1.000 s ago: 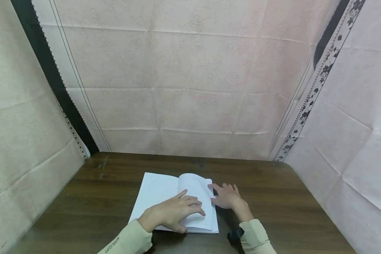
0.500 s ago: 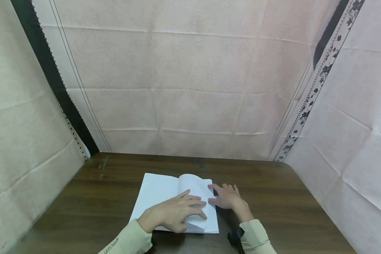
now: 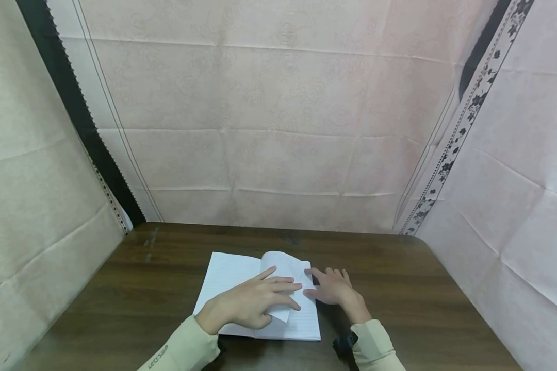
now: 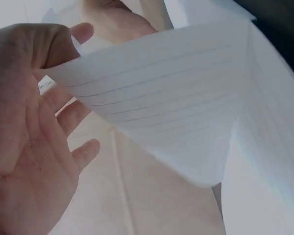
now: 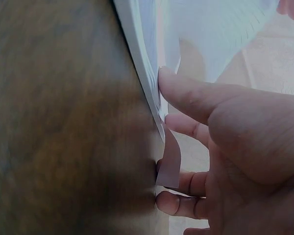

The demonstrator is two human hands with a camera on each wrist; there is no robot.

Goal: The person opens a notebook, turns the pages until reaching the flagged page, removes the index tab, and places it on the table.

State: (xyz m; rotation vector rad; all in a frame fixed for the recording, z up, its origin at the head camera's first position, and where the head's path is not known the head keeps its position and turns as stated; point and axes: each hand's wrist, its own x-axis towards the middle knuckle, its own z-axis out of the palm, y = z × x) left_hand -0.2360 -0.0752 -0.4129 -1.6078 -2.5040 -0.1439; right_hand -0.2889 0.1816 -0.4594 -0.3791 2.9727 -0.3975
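Note:
A notebook (image 3: 294, 327) with white lined pages lies spread on the table below both hands. My left hand (image 3: 241, 304) reaches over it and pinches the corner of one page (image 4: 157, 98) between thumb and fingers. That page rises off the others and bends toward the left. At the notebook's right edge rests my right hand (image 3: 334, 288). In the right wrist view its thumb (image 5: 186, 95) and index fingertip touch the edge of the pages, with the other fingers loosely bent near the tabletop. A small curled paper corner (image 5: 170, 161) sticks out against those fingers.
The dark wood-grain table (image 3: 120, 288) extends around the notebook. Pale cloth hangings (image 3: 278, 113) stand behind the table and on both sides. A black device (image 3: 344, 344) is strapped at the right wrist, beside the light sleeve (image 3: 376, 342).
My left hand has shifted slightly up and left, lifting the page's lower corner, so more of the lined sheet beneath shows. The right hand has stayed nearly still at the notebook's edge.

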